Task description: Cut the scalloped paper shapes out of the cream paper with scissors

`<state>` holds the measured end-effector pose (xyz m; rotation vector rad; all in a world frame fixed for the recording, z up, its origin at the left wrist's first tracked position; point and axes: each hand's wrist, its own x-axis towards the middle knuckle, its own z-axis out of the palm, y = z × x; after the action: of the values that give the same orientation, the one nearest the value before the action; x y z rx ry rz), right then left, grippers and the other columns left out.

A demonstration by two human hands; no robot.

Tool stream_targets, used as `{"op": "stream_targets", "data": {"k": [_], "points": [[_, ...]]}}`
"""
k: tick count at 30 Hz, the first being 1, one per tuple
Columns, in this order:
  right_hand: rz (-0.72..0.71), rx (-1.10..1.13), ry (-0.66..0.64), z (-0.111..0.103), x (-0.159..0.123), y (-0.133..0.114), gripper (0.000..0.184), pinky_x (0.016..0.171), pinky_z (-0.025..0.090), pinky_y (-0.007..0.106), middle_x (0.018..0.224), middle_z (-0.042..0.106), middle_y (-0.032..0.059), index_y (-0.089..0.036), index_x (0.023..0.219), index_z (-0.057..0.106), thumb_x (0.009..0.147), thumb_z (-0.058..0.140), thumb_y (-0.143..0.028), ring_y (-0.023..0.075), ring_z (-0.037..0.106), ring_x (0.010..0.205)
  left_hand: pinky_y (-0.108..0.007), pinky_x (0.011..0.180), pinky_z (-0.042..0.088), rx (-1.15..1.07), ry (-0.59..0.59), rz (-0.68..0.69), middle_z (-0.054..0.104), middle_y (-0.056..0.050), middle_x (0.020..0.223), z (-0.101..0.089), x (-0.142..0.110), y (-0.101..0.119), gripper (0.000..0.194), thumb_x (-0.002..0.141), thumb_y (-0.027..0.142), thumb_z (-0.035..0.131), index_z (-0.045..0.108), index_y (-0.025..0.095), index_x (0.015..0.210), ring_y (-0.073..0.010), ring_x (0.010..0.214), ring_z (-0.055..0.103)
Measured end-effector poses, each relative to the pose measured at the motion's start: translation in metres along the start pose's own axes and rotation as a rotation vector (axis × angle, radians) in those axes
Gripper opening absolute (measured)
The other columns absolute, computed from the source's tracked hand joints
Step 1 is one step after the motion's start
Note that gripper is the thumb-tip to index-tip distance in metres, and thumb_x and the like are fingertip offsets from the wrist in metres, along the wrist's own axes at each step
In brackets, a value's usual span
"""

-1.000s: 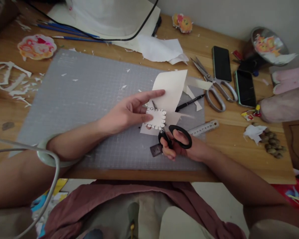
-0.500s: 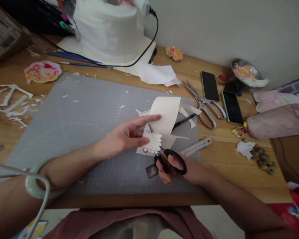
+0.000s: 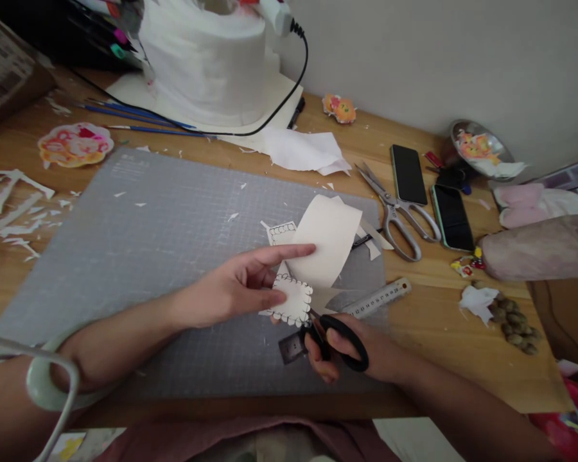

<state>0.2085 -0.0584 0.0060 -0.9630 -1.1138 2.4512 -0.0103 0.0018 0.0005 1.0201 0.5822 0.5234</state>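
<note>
Against a grey wall (image 3: 404, 58), our wooden table (image 3: 443, 321) is filling the frame. Below centre, our right hand (image 3: 378, 353) is gripping scissors (image 3: 349, 330), long axis slanting, blades pointing upper left; our left hand (image 3: 234, 287) is pinching scallop-edged paper (image 3: 296, 301).

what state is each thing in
Left hand: pinching scalloped paper piece
Right hand: gripping black scissors
Black scissors: blades partly hidden
Pale paper sheet: curved
Silver scissors: lying, handles apart
Farther phone: screen dark
Nearer phone: screen dark
Ruler: flat, partly covered
</note>
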Motion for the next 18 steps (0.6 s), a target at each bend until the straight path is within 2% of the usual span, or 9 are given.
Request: {"op": "stream_targets", "data": {"k": [6,10,18], "points": [[-0.016,-0.023,0.022,0.0036,-0.0005,-0.0014,0.06,0.053,0.036,0.024,0.055,0.045,-0.0041,-0.015,0.075,0.047,0.076,0.05,-0.075,0.0078,0.041,0.05,-0.02,0.059,0.048,-0.074,-0.019,-0.023,0.066,-0.001,0.077,0.0013,-0.001,-0.0034,0.061,0.084,0.022,0.065,0.042,0.027,0.14,-0.0108,0.061,0.056],[-0.038,-0.024,0.001,0.004,-0.0016,-0.0016,0.06,0.053,0.034,0.023,0.057,0.044,-0.0035,-0.015,0.076,0.046,0.077,0.049,-0.074,0.0074,0.039,0.052,-0.021,0.061,0.05,-0.183,-0.001,-0.021,0.067,-0.003,0.08,0.0037,-0.003,-0.0039,0.061,0.083,0.022,0.066,0.043,0.027,0.14,-0.0107,0.062,0.057],[-0.04,-0.02,-0.061,0.0007,-0.0033,-0.0053,0.059,0.048,0.028,0.021,0.058,0.041,-0.0039,-0.015,0.073,0.045,0.078,0.047,-0.074,0.006,0.035,0.051,-0.02,0.064,0.048,-0.237,-0.005,-0.058,0.07,-0.002,0.086,0.0049,-0.0066,0.0003,0.055,0.084,0.02,0.066,0.049,0.036,0.134,-0.0111,0.069,0.061]]}}
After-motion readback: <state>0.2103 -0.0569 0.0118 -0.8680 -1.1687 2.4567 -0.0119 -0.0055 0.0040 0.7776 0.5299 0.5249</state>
